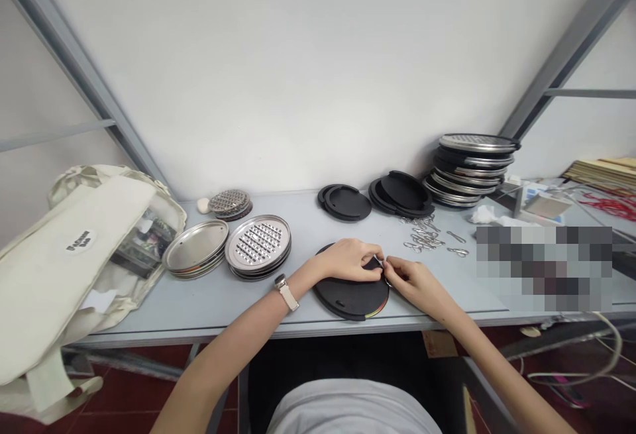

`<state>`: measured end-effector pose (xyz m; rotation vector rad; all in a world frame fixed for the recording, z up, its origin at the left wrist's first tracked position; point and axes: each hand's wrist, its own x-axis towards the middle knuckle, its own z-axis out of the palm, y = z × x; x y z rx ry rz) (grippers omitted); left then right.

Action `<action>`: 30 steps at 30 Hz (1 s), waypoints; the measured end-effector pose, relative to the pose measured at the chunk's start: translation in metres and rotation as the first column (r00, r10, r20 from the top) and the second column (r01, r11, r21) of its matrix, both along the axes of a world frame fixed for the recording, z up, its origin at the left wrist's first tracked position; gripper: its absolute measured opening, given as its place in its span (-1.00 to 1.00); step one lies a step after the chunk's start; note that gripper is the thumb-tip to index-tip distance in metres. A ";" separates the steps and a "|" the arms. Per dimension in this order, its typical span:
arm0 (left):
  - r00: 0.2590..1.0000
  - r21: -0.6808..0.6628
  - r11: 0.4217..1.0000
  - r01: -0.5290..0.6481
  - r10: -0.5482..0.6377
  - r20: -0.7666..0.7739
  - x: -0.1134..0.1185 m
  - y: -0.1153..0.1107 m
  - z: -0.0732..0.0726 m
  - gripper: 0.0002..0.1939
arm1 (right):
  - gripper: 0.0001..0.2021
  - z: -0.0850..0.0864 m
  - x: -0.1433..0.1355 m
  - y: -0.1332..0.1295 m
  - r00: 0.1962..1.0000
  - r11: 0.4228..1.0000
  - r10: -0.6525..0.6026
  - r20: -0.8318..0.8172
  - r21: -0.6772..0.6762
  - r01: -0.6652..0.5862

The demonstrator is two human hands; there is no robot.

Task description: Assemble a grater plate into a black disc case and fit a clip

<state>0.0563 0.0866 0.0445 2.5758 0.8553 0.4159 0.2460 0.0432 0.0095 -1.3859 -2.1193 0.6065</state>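
A black round plate lies flat near the table's front edge, with a small oval slot in it and a coloured strip on its lower right rim. My left hand, with a watch on the wrist, rests over its upper part, fingers bent at the right edge. Meeting those fingertips, my right hand is closed in a pinch. A bit of shiny metal shows beneath it, seemingly a small wire loop; most of it is hidden by the fingers. Several metal wire loops lie loose beyond my right hand.
Left of the plate are stacks of round metal graters and plain metal discs. Black round plates lie behind, beside a tall stack of discs. A cream bag stands at left; a blurred patch covers the right.
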 end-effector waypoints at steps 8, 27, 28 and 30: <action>0.999 0.006 1.000 0.017 -0.017 0.034 -0.001 0.001 -0.001 -0.80 | -0.66 -0.002 0.001 0.001 0.999 1.000 0.014 -0.039 -0.009 -0.015; 0.999 -0.006 1.000 0.020 -0.020 0.025 0.000 0.002 -0.002 -0.80 | -0.64 -0.002 0.004 0.005 0.989 0.991 0.051 -0.142 -0.111 -0.067; 0.999 -0.005 1.000 0.022 -0.022 0.025 -0.001 0.002 -0.002 -0.81 | -0.63 -0.002 0.005 0.005 0.989 0.992 0.050 -0.141 -0.112 -0.066; 0.999 -0.003 1.000 0.028 -0.027 0.023 -0.001 0.002 -0.001 -0.81 | -0.63 -0.001 0.005 0.005 0.989 0.992 0.044 -0.143 -0.109 -0.060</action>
